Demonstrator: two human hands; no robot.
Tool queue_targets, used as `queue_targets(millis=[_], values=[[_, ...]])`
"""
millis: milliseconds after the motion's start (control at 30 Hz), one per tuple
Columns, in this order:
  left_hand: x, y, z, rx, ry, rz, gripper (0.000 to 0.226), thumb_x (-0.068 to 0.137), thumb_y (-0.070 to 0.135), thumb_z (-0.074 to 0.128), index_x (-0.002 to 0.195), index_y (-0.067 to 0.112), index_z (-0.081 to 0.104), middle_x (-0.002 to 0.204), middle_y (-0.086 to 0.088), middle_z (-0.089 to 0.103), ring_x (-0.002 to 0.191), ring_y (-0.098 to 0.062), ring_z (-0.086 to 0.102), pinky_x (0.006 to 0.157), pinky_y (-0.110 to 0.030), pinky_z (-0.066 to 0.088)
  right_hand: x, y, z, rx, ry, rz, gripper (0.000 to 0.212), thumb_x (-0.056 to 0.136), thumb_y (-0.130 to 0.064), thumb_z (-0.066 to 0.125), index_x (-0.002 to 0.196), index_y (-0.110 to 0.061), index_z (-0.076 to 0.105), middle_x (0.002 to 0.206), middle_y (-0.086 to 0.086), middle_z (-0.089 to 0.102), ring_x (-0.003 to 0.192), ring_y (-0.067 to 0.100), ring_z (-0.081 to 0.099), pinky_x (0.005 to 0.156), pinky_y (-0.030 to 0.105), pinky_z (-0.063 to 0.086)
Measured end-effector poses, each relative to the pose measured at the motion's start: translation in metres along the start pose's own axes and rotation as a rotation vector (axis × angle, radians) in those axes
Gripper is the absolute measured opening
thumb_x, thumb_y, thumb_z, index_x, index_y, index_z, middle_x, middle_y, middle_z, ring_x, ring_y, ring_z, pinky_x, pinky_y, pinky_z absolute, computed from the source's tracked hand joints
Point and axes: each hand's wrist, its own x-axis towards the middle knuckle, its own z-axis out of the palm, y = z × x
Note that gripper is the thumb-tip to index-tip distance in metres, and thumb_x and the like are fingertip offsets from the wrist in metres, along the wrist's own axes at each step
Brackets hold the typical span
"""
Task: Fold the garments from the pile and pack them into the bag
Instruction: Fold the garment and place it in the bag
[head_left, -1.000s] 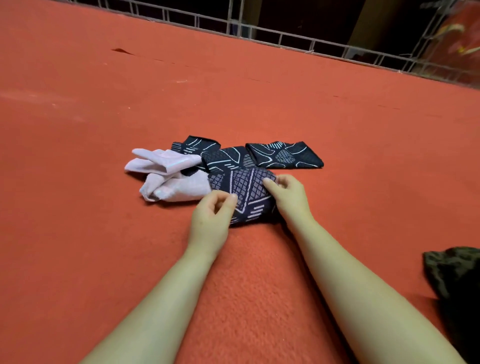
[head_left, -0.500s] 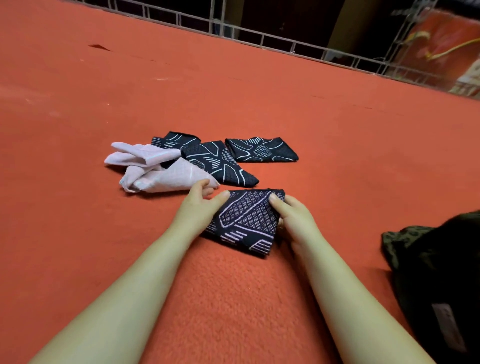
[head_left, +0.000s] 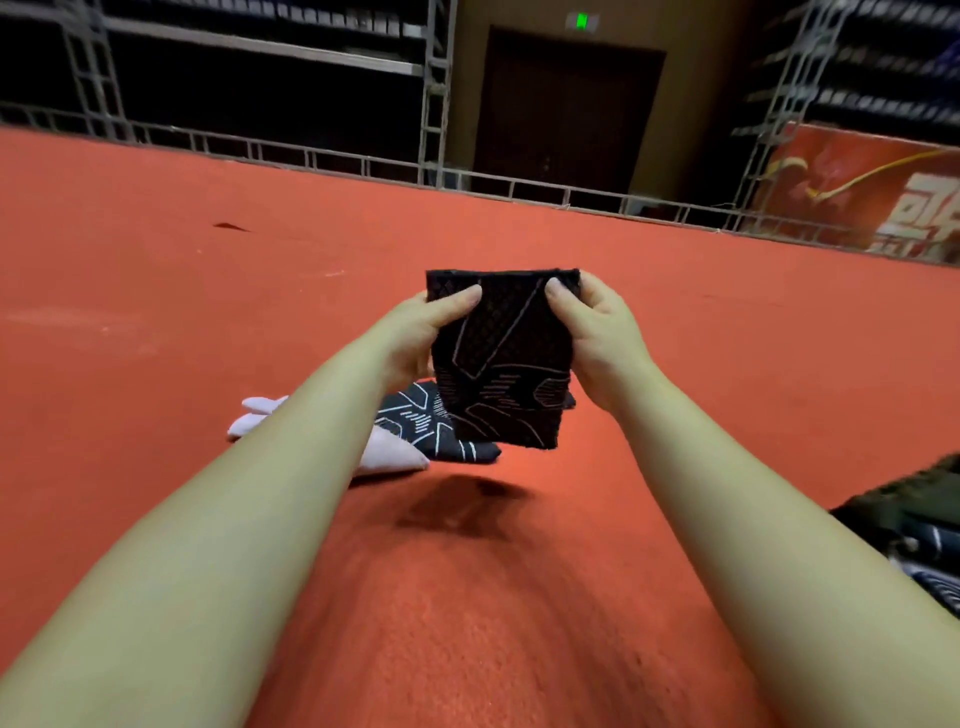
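Note:
A folded dark garment with a white line pattern (head_left: 501, 364) hangs in the air above the red carpet. My left hand (head_left: 415, 332) pinches its upper left corner and my right hand (head_left: 592, 332) pinches its upper right corner. Below it on the carpet lie another dark patterned garment (head_left: 431, 431) and a pale lilac garment (head_left: 384, 452), both partly hidden by my left forearm. The dark green bag (head_left: 914, 514) sits at the right edge, with a patterned piece showing inside it.
Red carpet (head_left: 208, 312) covers the whole floor. A low metal rail (head_left: 363, 161) runs along its far edge, with truss frames, a dark door and a red banner (head_left: 857, 192) behind it.
Both hands have lifted the folded dark garment off the carpet and hold it upright in the air. The camera has tilted up, bringing the rail and door into view.

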Motion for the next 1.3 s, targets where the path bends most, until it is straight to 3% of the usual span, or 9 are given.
queue_targets(millis=[100,267,433,567,767,900,1100,1167,1300], values=[[-0.007,0.009,0.004,-0.011,-0.008,0.084,0.013,0.091,0.020,0.057,0.103,0.016,0.061,0.088,-0.002,0.069,0.078,-0.018,0.065,0.070,-0.031,0.053,-0.008,-0.010,-0.004,0.084,0.048,0.038,0.015,0.098,-0.015,0.048,0.094,-0.015,0.063,0.096,0.008,0.067,0.089,0.022,0.063,0.085,0.042,0.052],[-0.020,0.021,0.009,-0.021,-0.004,0.110,0.007,0.094,0.016,0.053,0.091,0.017,0.059,0.068,0.002,0.070,0.058,-0.011,0.066,0.050,-0.023,0.054,-0.013,-0.012,-0.007,0.224,0.073,0.243,0.015,0.098,-0.019,0.049,0.096,-0.012,0.062,0.093,0.011,0.070,0.083,0.025,0.066,0.082,0.043,0.055],[-0.011,-0.014,0.000,0.194,0.041,0.005,0.009,0.093,0.022,0.056,0.091,0.015,0.061,0.086,-0.006,0.068,0.077,-0.020,0.062,0.077,-0.031,0.051,-0.013,0.030,-0.009,0.123,0.053,0.412,0.015,0.097,-0.021,0.051,0.095,-0.013,0.064,0.095,0.009,0.070,0.086,0.023,0.064,0.087,0.043,0.051],[-0.014,-0.057,-0.012,0.349,0.083,-0.038,0.013,0.092,0.019,0.058,0.082,0.018,0.064,0.070,0.003,0.062,0.055,-0.007,0.055,0.053,-0.016,0.042,-0.022,0.072,-0.010,-0.001,0.036,0.399,0.012,0.095,-0.015,0.055,0.086,-0.017,0.063,0.084,0.000,0.065,0.077,0.012,0.058,0.073,0.029,0.047],[-0.048,-0.117,-0.021,0.385,0.069,-0.038,0.015,0.087,0.010,0.064,0.086,0.023,0.070,0.092,0.005,0.071,0.085,-0.005,0.063,0.084,-0.022,0.047,-0.073,0.118,-0.012,-0.132,-0.025,0.355,0.011,0.088,-0.006,0.061,0.084,-0.016,0.065,0.072,-0.006,0.062,0.061,0.000,0.056,0.058,0.020,0.042],[-0.069,-0.147,-0.020,0.566,-0.033,-0.010,0.016,0.086,0.008,0.065,0.084,0.022,0.071,0.110,0.011,0.062,0.094,0.015,0.054,0.086,0.000,0.034,-0.102,0.140,-0.019,-0.152,-0.101,0.466,0.013,0.088,-0.010,0.064,0.085,-0.022,0.068,0.088,0.000,0.064,0.070,0.010,0.059,0.050,0.021,0.047],[-0.079,-0.164,-0.014,0.419,0.277,0.070,0.016,0.086,0.012,0.064,0.079,0.026,0.066,0.088,0.013,0.065,0.072,0.014,0.056,0.073,-0.011,0.043,-0.118,0.153,-0.029,-0.354,-0.244,0.232,0.027,0.084,-0.002,0.067,0.081,-0.028,0.071,0.112,-0.006,0.062,0.093,-0.010,0.058,0.073,0.010,0.046],[-0.080,-0.165,-0.016,0.429,0.327,0.054,0.010,0.086,0.014,0.064,0.085,0.024,0.065,0.081,0.010,0.062,0.065,0.003,0.054,0.064,-0.021,0.043,-0.123,0.154,-0.032,-0.333,-0.292,0.252,0.024,0.084,-0.001,0.067,0.082,-0.025,0.071,0.115,-0.009,0.060,0.089,-0.010,0.059,0.060,0.013,0.048],[-0.079,-0.172,-0.020,0.528,0.267,0.007,0.019,0.084,0.020,0.067,0.101,0.024,0.061,0.104,0.001,0.060,0.085,-0.007,0.057,0.081,-0.031,0.046,-0.127,0.156,-0.041,-0.292,-0.406,0.302,0.023,0.082,0.000,0.068,0.079,-0.023,0.071,0.115,-0.011,0.057,0.094,-0.012,0.056,0.063,0.017,0.050]])
